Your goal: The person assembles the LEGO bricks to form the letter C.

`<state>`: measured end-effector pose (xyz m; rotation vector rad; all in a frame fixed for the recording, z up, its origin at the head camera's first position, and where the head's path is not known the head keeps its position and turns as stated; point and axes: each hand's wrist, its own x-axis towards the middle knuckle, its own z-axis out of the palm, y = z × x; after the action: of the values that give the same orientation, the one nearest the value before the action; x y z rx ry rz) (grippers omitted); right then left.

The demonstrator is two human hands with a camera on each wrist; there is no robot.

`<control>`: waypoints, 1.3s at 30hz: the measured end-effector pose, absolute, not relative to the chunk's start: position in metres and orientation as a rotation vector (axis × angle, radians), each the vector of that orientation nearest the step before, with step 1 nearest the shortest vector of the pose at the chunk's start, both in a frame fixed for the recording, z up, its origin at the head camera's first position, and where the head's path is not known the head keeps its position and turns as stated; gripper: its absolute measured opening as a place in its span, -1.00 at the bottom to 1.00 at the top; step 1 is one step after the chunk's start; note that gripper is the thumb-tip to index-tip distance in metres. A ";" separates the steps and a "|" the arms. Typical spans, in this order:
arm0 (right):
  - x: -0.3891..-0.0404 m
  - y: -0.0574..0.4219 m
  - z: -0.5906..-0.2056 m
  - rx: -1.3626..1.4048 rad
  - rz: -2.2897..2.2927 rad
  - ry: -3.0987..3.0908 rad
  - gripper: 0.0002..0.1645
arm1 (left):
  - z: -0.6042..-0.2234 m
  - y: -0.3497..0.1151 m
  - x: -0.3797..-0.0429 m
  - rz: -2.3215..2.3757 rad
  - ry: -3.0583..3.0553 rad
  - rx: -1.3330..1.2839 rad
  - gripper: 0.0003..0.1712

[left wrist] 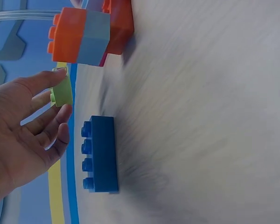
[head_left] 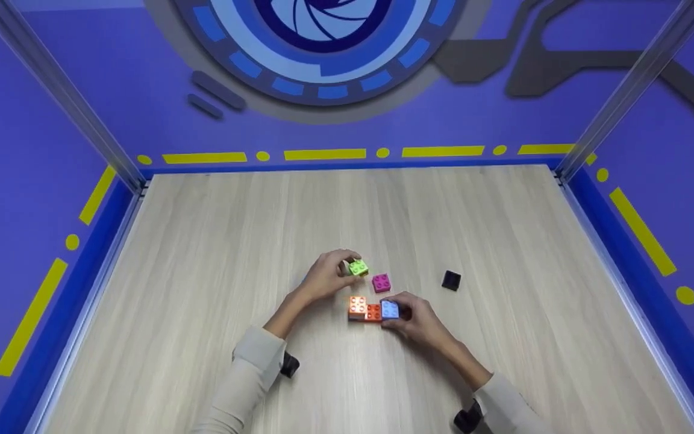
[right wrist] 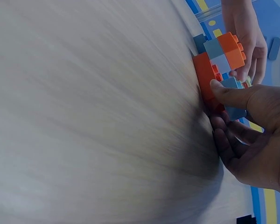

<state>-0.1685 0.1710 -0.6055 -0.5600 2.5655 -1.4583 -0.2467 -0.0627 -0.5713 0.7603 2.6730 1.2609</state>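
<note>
My left hand (head_left: 326,276) pinches a small lime green brick (head_left: 358,267) between thumb and fingers, above the table. In the left wrist view this green brick (left wrist: 62,91) is off the surface. With thumb and fingers my right hand (head_left: 422,320) grips a light blue brick (head_left: 390,309) at the right end of a small brick build. A red brick (right wrist: 205,77) forms its long base. At the other end an orange brick (head_left: 357,304) sits on a grey-blue one (right wrist: 213,48). Behind the build lies a magenta brick (head_left: 381,283).
A long dark blue brick (left wrist: 103,154) lies on the table near my left hand; the head view does not show it. Off to the right is a black brick (head_left: 451,280). Blue walls (head_left: 347,135) enclose the wooden table (head_left: 250,229) at the back and sides.
</note>
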 end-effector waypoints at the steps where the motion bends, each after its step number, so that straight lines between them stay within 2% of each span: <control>1: -0.168 0.171 -0.605 -0.557 -1.456 2.570 -0.51 | -0.570 -0.064 -0.245 1.264 2.669 0.763 -0.56; 18: -0.168 0.171 -0.606 -0.546 -1.444 2.567 -0.51 | -0.546 -0.076 -0.221 1.310 2.605 0.894 -0.55; 39: -0.167 0.171 -0.606 -0.616 -1.474 2.595 -0.53 | -0.556 -0.082 -0.198 1.308 2.495 0.943 -0.54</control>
<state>-0.1668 0.1709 -0.6064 -0.6159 2.5947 -1.4744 -0.1977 -0.0822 -0.5562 0.9426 2.4950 1.3084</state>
